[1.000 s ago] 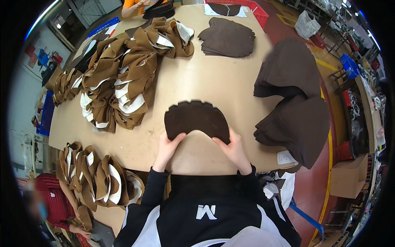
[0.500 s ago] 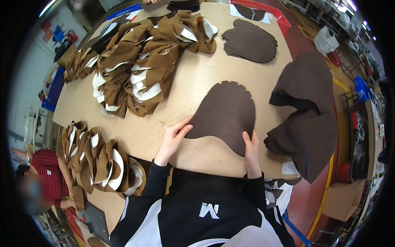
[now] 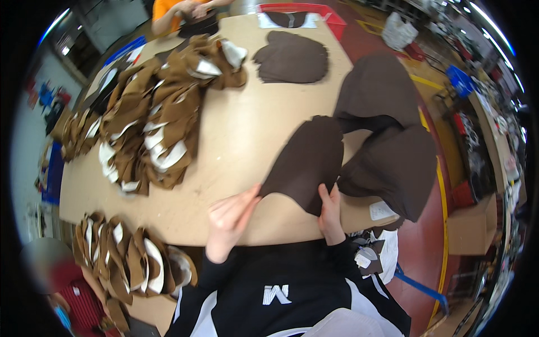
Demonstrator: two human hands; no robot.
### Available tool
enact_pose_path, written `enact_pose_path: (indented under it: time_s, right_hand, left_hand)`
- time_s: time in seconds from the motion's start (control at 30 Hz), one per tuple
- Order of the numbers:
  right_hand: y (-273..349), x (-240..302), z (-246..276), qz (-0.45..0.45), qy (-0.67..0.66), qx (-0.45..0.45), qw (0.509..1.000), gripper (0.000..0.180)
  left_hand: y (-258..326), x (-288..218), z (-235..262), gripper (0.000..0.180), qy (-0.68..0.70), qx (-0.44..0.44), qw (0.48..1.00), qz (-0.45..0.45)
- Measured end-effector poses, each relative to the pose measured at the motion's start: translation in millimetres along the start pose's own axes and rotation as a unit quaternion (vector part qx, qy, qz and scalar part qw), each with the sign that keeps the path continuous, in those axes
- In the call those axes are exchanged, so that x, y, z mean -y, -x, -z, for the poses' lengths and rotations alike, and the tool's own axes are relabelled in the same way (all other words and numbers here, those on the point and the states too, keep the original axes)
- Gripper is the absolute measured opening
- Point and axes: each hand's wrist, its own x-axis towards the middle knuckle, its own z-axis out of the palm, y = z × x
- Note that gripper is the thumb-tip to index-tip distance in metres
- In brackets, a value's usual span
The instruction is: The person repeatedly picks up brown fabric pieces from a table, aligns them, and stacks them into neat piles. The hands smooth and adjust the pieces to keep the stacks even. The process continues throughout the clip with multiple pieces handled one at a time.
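Note:
Both my hands hold up a dark brown leather-like cut piece point(image 3: 306, 160) with a rounded far end and a curved near edge. My left hand point(image 3: 227, 222) pinches its left corner, and my right hand point(image 3: 330, 210) grips the near right edge with the thumb on top. The piece tilts, its right side close to two stacks of similar dark brown pieces, a far stack point(image 3: 379, 92) and a near stack point(image 3: 396, 171). Whether it touches them I cannot tell. A flatter, fanned stack of dark pieces point(image 3: 292, 59) lies at the far side of the table point(image 3: 230, 135).
Bundles of brown and white sewn pieces point(image 3: 174, 118) cover the table's left part, with another row point(image 3: 132, 255) at the near left. A red crate point(image 3: 328, 19) stands beyond the far edge. Two people are around the table: one in orange point(image 3: 165, 14), one in dark red point(image 3: 84, 306).
My view has swung to the right. The held piece has tilted and moved closer to the right-hand stacks, still in both hands. The person in orange has come into view at the far edge.

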Motion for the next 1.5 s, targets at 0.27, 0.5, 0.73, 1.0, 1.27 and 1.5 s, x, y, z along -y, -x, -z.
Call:
enact_pose_path:
  time_s: [0.27, 0.5, 0.73, 1.0, 1.27, 1.5]
  right_hand:
    - [31, 143, 63, 0.305, 0.083, -0.133, 0.939, 0.050]
    - [29, 199, 161, 0.269, 0.553, -0.329, 0.716, 0.075]
    - [32, 186, 157, 0.159, 0.585, -0.234, 0.760, 0.114]
    - [30, 183, 151, 0.214, 0.605, -0.172, 0.748, 0.121]
    - [45, 184, 156, 0.228, 0.619, -0.186, 0.728, 0.108]
    - [33, 195, 182, 0.160, 0.676, -0.159, 0.702, 0.115]
  left_hand:
    - [30, 39, 22, 0.033, 0.133, -0.066, 0.956, 0.252]
    - [29, 36, 7, 0.026, 0.155, 0.015, 0.935, 0.319]
    - [16, 24, -9, 0.024, 0.148, 0.100, 0.956, 0.232]
    - [-45, -26, -101, 0.048, 0.224, 0.192, 0.955, 0.043]
    - [-111, -71, -272, 0.119, 0.188, 0.250, 0.938, -0.149]
    - [-65, -66, -234, 0.118, 0.089, 0.259, 0.947, -0.168]
